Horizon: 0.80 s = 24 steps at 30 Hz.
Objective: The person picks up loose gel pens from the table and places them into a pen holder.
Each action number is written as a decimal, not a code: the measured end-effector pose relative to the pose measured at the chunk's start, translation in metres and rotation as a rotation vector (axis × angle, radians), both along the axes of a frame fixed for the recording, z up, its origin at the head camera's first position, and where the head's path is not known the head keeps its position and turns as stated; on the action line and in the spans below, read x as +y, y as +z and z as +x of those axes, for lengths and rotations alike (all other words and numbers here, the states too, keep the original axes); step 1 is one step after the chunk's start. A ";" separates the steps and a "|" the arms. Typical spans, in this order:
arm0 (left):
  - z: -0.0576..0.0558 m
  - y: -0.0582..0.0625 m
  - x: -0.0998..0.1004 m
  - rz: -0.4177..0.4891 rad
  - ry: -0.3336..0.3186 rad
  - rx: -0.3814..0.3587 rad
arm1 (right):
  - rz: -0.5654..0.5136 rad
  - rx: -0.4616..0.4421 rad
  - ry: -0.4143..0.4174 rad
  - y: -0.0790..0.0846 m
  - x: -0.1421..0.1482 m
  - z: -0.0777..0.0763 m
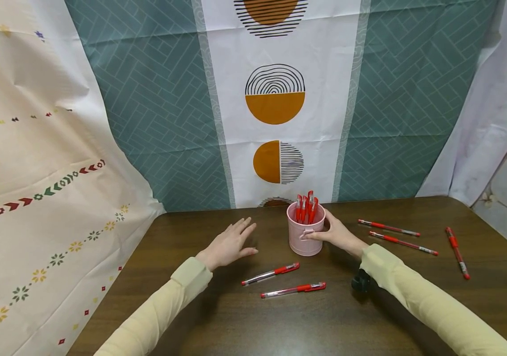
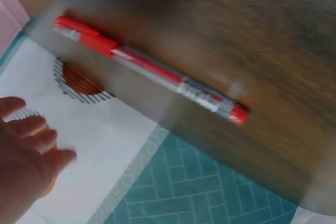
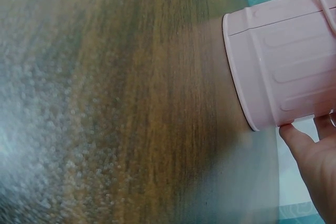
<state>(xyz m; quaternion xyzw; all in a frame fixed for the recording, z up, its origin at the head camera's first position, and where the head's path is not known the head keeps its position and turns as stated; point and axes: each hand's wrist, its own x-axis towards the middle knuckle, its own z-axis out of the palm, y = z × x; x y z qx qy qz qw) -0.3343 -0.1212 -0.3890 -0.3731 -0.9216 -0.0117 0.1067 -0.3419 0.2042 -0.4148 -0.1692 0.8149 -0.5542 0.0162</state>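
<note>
My right hand [image 1: 341,236] grips a pink pail-shaped pen holder [image 1: 299,241] at its right side, thumb across the front near a small handle. Several red-capped gel pens [image 1: 304,210] stand inside it. The right wrist view has the holder [image 3: 294,56] at the right edge, with the thumb against its side. To the left of the holder, my left hand [image 1: 228,245] hovers over the table with fingers spread and nothing held. Between the arms lie two red gel pens, the farther pen [image 1: 271,273] and the nearer pen [image 1: 293,290]; one pen [image 2: 149,69] fills the left wrist view.
On the brown wooden table [image 1: 253,331], three more red pens lie at the right: an upper pen [image 1: 389,227], one below it [image 1: 403,243] and one near the right edge [image 1: 457,252]. A patterned curtain [image 1: 280,113] hangs behind the table.
</note>
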 end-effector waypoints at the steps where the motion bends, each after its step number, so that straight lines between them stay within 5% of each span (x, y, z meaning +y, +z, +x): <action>1: -0.001 -0.002 -0.001 -0.015 0.013 -0.009 | 0.001 0.001 -0.001 0.000 0.000 -0.001; 9: 0.000 -0.021 -0.007 -0.036 0.118 -0.175 | 0.010 0.015 -0.015 -0.001 0.000 -0.002; 24: -0.007 -0.032 -0.011 -0.020 0.038 -0.257 | -0.017 0.021 0.021 -0.002 0.001 -0.003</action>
